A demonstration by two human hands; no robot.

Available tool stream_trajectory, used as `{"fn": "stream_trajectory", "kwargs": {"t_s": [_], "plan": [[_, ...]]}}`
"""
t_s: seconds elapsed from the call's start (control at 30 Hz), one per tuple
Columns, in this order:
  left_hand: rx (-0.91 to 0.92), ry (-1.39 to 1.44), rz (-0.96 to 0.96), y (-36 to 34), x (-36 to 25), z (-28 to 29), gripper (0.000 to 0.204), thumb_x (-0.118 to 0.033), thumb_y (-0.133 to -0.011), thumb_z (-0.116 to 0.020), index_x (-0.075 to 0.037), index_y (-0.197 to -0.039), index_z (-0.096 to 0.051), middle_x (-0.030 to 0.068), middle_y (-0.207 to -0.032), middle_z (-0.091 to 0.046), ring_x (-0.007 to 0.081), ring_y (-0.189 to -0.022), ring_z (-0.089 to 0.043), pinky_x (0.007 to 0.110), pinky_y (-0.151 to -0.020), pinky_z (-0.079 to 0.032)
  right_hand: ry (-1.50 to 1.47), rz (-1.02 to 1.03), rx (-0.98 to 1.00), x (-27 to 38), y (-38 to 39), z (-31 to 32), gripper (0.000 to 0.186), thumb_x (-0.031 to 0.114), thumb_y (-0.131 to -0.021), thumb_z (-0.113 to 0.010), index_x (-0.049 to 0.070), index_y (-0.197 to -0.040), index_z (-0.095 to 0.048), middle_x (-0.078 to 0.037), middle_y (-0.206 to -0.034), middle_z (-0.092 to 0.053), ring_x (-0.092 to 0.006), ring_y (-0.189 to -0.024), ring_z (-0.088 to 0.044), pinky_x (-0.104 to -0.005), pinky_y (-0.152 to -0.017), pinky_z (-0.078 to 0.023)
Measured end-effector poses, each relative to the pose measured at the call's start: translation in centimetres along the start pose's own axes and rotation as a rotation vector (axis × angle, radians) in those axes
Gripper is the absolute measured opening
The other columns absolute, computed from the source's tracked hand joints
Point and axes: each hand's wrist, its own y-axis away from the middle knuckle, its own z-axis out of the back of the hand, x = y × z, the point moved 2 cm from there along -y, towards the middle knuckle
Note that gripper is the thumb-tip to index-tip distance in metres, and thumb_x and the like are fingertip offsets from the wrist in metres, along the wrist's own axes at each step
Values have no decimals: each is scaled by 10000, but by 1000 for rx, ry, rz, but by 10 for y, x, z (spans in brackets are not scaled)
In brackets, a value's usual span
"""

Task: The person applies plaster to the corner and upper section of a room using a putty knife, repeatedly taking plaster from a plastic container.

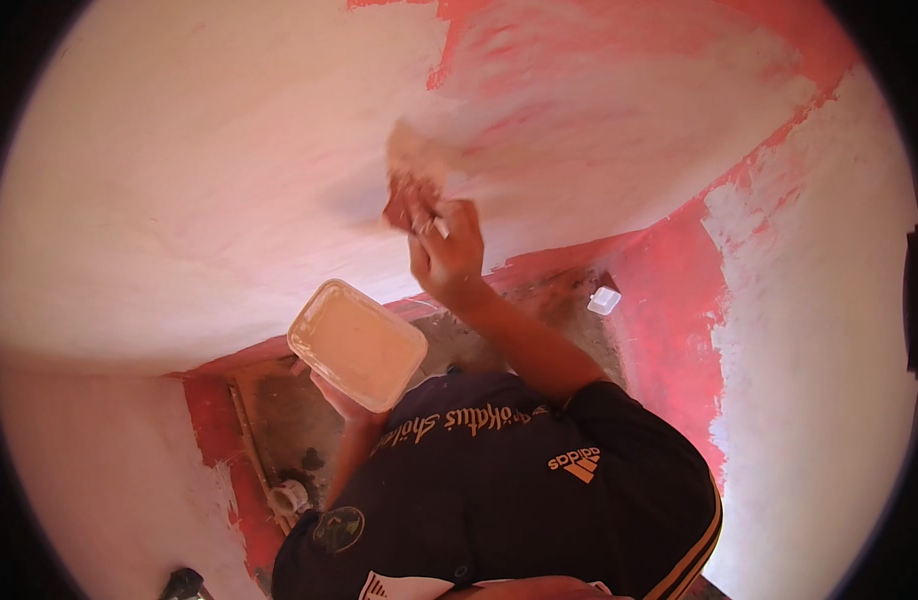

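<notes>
Your right hand (454, 250) is closed around the brush (411, 198), fingers curled tightly; motion blurs its bristles, so you cannot tell whether they touch the pale-coated wall (209, 190). Your left hand (341, 397) grips the rectangular tub (379, 405) from below, near your chest, most fingers hidden behind it.

Your left hand (344, 398) and right hand (453, 252) make two hands in view, along with one blurred tool (409, 203) and one rectangular tub (324, 368). Around you count two more containers: one small white container (605, 300) and one round pale container (291, 496). You have one long pole (249, 430) nearby, wear one dark shirt (479, 490) and work among three walls: one front wall (179, 180), one left wall (109, 460), one right wall (829, 330).
</notes>
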Motion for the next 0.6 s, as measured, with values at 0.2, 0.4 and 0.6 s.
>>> {"fn": "stream_trajectory", "kwargs": {"t_s": [0.2, 0.4, 0.6], "plan": [[12, -57, -118, 2, 0, -21, 482, -423, -1045, -363, -49, -1307, -516, 81, -1180, -625, 235, -1029, -653, 391, -810, -581, 109, -44, -314, -79, -34, 112, 194, 15, -958, -541, -47, -1109, -646, -144, -960, -676, -233, -853, -648, -333, -745, -533], [48, -62, -67, -5, 2, -3, 447, -383, -1045, -386, -31, -1280, -530, 86, -1149, -631, 222, -985, -661, 374, -785, -584, 302, -317, -693, -168, -136, 200, 216, 99, -933, -532, 53, -1024, -722, -148, -943, -680, -247, -837, -655, -375, -735, -523], [8, -98, -54, -8, 4, 8, 460, -438, -1034, -395, -86, -1306, -514, 59, -1187, -608, 217, -1042, -635, 413, -842, -568, 289, 199, -336, -36, -49, 40, 168, 89, -939, -576, -31, -1034, -647, -155, -955, -672, -319, -873, -623, -425, -763, -504]]}}
